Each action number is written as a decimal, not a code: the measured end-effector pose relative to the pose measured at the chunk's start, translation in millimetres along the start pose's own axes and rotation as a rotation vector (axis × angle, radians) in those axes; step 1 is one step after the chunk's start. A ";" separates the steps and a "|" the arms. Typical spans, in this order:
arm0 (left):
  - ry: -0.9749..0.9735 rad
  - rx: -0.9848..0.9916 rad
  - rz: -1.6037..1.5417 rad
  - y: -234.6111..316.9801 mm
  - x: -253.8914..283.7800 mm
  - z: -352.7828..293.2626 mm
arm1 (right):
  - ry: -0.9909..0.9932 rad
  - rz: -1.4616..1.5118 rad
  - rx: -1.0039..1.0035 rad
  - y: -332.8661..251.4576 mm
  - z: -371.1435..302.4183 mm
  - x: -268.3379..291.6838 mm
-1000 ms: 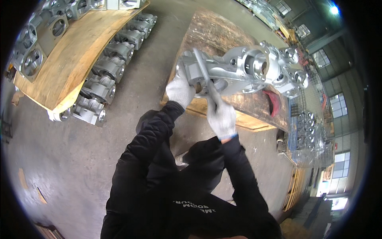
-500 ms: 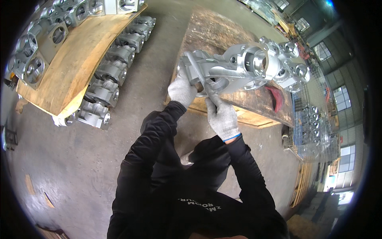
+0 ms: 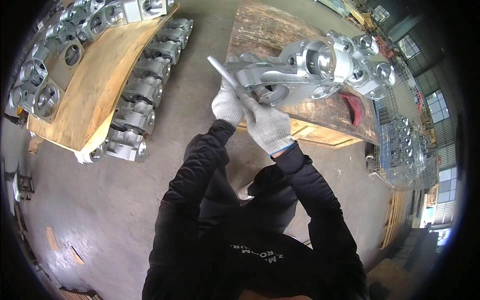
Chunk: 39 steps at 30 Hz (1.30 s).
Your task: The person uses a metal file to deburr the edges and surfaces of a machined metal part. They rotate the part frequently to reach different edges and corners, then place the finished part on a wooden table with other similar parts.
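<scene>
A large silver metal casting (image 3: 292, 75) with round bored openings lies on a worn wooden crate top (image 3: 255, 27). My left hand (image 3: 227, 106), in a whitish knit glove, is closed on the casting's near left end; its fingertips are partly hidden. My right hand (image 3: 267, 126), gloved alike with a blue cuff edge, is wrapped round a long flat grey file (image 3: 223, 71). The file slants up and left across the casting's left end, passing over my left hand. Both hands are close together.
More silver castings (image 3: 47, 97) stand on a plywood-topped stack (image 3: 100, 85) at left, with a row of castings (image 3: 132, 117) beside it on its right. A red cloth-like piece (image 3: 353, 107) lies on the crate. At right stands a wire mesh cage (image 3: 405, 155) holding parts.
My right hand has moved left and slightly up, nearer my left hand. The file has shifted left, its far end now sticking out past the casting. My left hand stays at the casting's end.
</scene>
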<state>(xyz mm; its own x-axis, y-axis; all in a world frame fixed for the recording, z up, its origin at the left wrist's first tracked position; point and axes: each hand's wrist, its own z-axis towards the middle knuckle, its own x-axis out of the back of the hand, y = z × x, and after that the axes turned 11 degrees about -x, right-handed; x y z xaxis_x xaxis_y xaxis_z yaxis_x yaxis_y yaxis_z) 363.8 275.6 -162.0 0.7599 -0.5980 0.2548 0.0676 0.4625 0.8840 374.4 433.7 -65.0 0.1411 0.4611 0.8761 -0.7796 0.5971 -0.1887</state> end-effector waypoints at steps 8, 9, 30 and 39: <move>0.009 -0.042 -0.458 -4.5 17.7 -8.8 | 0.046 0.289 0.041 -13.2 18.0 5.9; 0.049 -0.258 -0.183 2.7 22.9 -20.4 | -0.038 0.309 -0.076 -7.3 17.2 7.5; -0.154 -0.036 -0.523 141.6 -105.4 1.0 | -0.717 0.189 -0.605 83.9 40.3 185.5; -0.149 0.029 -0.526 150.2 -104.2 4.6 | -0.814 0.153 -0.705 63.0 54.3 207.4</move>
<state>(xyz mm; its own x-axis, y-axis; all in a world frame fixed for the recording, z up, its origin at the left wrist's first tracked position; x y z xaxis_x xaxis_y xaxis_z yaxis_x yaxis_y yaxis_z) 291.8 404.4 -53.9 0.5281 -0.8312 -0.1735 0.3945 0.0592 0.9170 321.4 531.4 128.9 -0.5771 0.1442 0.8039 -0.1927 0.9325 -0.3056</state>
